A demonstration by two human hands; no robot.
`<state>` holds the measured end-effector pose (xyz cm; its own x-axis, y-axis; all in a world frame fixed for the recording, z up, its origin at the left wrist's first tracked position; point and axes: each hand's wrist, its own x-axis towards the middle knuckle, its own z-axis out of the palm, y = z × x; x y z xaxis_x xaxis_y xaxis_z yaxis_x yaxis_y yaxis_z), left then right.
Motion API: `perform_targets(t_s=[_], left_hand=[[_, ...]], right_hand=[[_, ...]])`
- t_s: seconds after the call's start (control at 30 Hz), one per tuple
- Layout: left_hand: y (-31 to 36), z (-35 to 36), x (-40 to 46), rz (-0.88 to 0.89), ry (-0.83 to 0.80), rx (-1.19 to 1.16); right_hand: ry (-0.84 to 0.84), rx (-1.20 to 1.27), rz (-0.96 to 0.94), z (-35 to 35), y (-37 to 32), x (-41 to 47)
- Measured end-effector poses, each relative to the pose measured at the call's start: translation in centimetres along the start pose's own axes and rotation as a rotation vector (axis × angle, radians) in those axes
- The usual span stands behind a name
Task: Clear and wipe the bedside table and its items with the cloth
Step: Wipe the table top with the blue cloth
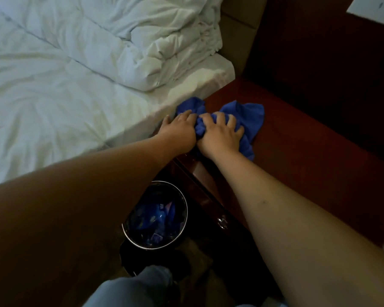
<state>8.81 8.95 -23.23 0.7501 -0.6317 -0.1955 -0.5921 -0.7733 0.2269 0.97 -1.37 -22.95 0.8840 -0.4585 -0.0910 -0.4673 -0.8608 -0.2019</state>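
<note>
A blue cloth [251,120] is seen bunched on the near left corner of the dark red-brown wooden surface [308,151], close to the edge that meets the bed [53,85]. The cloth is a deep, saturated blue with a soft, slightly fuzzy look, and it is crumpled into thick folds rather than laid flat. One lobe is spread out to the right on the wood, another is pushed up to the left over the corner toward the mattress, and a narrow tail hangs near the front edge below the right wrist.

The cloth is gripped by both hands, which are placed side by side and touching at the knuckles. The left hand [180,129] is laid over the left part of the cloth, its fingers curled down into the fabric. The right hand [222,134] is pressed on the middle of the bundle, fingers bent and dug into the folds, with fabric gathered up between the two hands.

The bed is covered with a white sheet, and a rumpled white duvet [164,47] is heaped near its top corner. Below the front of the surface, a round bin [155,216] with a shiny rim is seen on the floor, lined in black and holding blue wrappers. A metal drawer handle [222,221] is visible on the front.
</note>
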Motion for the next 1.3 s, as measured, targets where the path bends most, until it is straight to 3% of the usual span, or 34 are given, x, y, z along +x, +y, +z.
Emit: perform_targets(t_s=[0.13,0.37,0.77,1.0,1.3], left_hand=[[-0.3,1.3,-4.0,-0.036,0.037,0.029],[3.0,2.9,-12.6,-0.018,-0.062,0.124],[17.3,7.0,-21.5,0.186,-0.194,0.084],[16.1,7.0,-20.3,0.248,-0.194,0.013],[11.5,4.0,-11.3,0.157,-0.115,-0.135]], right_hand=[[-0.028,0.035,-0.055,0.0,-0.6,-3.5],[-0.138,0.117,-0.107,-0.6,2.3,-13.0],[-0.136,0.017,0.105,-2.6,14.1,-27.9],[-0.157,-0.062,0.094,-2.5,14.0,-26.0],[-0.131,-0.042,0.096,-2.3,10.4,-14.6]])
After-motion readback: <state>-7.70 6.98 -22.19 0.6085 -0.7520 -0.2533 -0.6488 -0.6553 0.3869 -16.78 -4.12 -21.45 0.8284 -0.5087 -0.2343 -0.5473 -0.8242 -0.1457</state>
